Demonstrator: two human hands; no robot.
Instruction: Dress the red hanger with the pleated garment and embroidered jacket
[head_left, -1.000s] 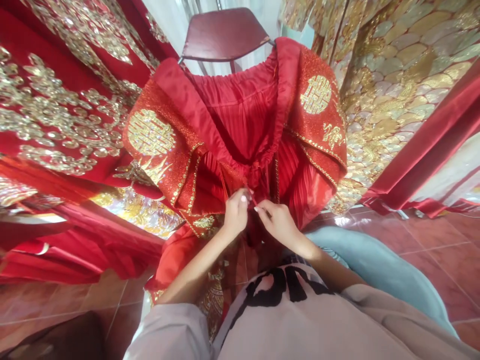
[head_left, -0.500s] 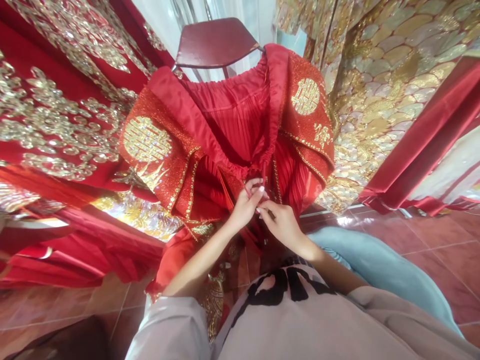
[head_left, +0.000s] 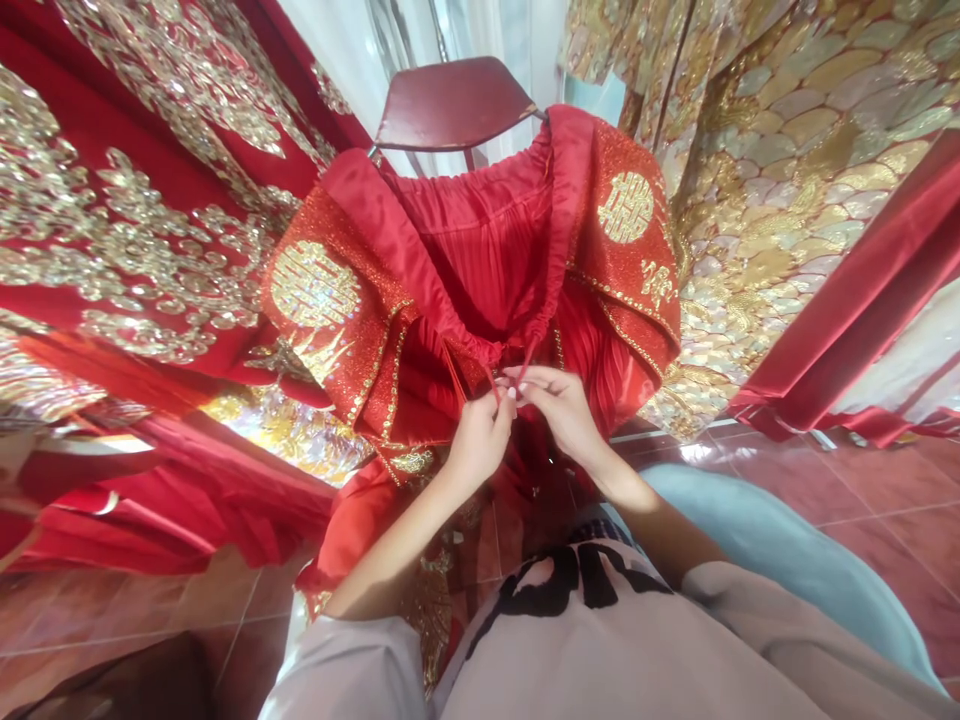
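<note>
A red pleated skirt (head_left: 480, 250) with a gathered waistband hangs by its top edge from the clips of a dark red hanger (head_left: 459, 104). Gold round emblems and beaded edging decorate its glittery panels. Two thin red drawstrings (head_left: 528, 358) come out at the front of the waistband. My left hand (head_left: 484, 430) pinches a drawstring between thumb and fingers. Close against it, my right hand (head_left: 559, 405) is closed on the other drawstring, its fingertips meeting those of the left. Where the cords cross, the fingers partly hide them.
To the left hangs red cloth with silvery beadwork (head_left: 150, 260). Gold scale-patterned cloth (head_left: 795, 200) hangs at the right, near a red fabric band (head_left: 847, 300). A light blue rounded seat (head_left: 780, 560) stands by my right arm on the reddish tiled floor (head_left: 885, 500).
My right hand has moved up and turned beside the left, its fingers now higher at the drawstrings. The view has shifted slightly, so the skirt appears a little further right and lower.
</note>
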